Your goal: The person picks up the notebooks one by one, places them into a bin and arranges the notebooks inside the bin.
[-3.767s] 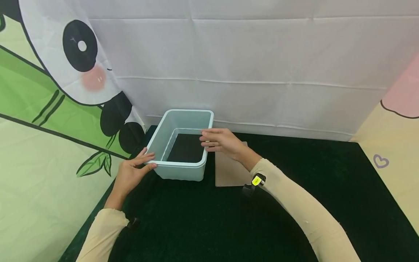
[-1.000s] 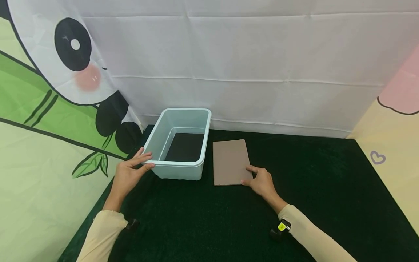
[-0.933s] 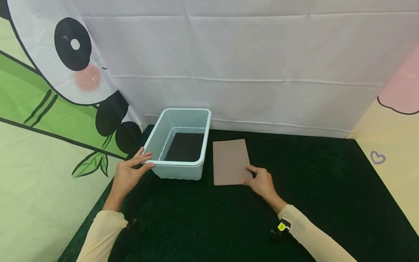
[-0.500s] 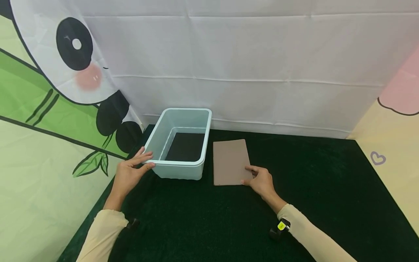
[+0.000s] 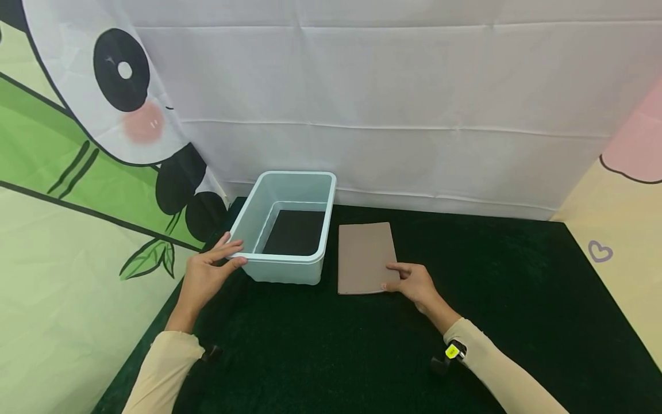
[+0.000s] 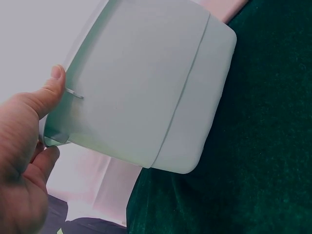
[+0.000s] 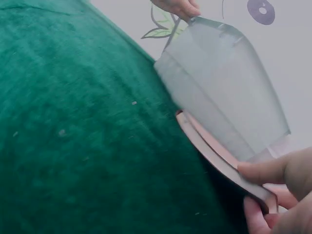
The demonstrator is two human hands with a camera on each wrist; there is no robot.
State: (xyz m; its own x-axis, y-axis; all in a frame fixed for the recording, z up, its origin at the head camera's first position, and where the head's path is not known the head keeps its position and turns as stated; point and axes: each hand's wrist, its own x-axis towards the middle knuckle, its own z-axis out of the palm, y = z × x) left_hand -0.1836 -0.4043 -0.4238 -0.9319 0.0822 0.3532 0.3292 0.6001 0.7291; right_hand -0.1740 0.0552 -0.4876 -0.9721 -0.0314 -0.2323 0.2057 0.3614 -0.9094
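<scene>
In the head view, a pale blue plastic bin (image 5: 279, 270) stands at the left of the table. My left hand (image 5: 208, 279) grips its near left corner, and the left wrist view has the thumb (image 6: 51, 90) outside the rim with fingertips showing behind. A flat black rectangle (image 5: 293, 233) covers the bin's floor; I cannot tell what it is. To the bin's right lies a beige-brown notebook (image 5: 364, 256). My right hand (image 5: 416, 284) pinches its near right corner, thumb on top and fingers below; in the right wrist view the notebook (image 7: 219, 163) looks slightly bowed.
Dark green cloth (image 5: 310, 351) covers the table. A white printed curtain (image 5: 388, 103) hangs right behind the bin. The table's left edge runs close beside the left forearm.
My right hand has gone from above the bin's right rim down to the notebook's near right corner and taken hold of it. The left hand stays on the bin, which stands where it was.
</scene>
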